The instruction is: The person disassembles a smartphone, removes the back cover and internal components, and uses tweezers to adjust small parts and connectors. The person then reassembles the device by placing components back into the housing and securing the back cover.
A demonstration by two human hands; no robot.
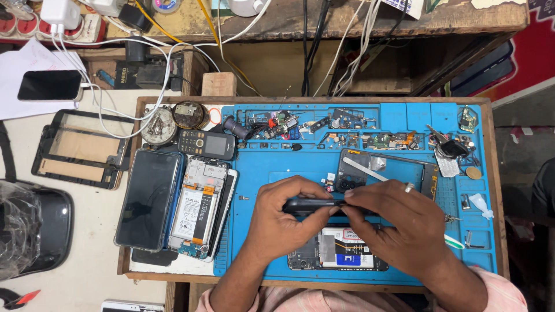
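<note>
Meanwhile, Both Hands Clamp a Dark Phone Over the Blue Mat

Both hands meet above the middle of the blue silicone repair mat, which covers most of the wooden desk. The left hand closes its grip on the left end of a slim black phone body, thumb below and fingers curled over the top edge. The right hand pinches the same phone body from the right, its fingertips pressed to the upper edge, a ring showing on one finger. The phone body is held edge-on, off the mat's surface, between the two hands.

Just below the hands, at the mat's near edge, lies an opened phone with its circuit board and battery exposed. Just beyond the hands on the mat rests a dark back cover with camera holes, a white flat pry tool lying across it. Along the mat's far compartments sit small loose circuit parts.

Left of the mat lie a black glass-faced smartphone, a disassembled phone showing a white battery, and a small dark keypad phone beyond them.
</note>
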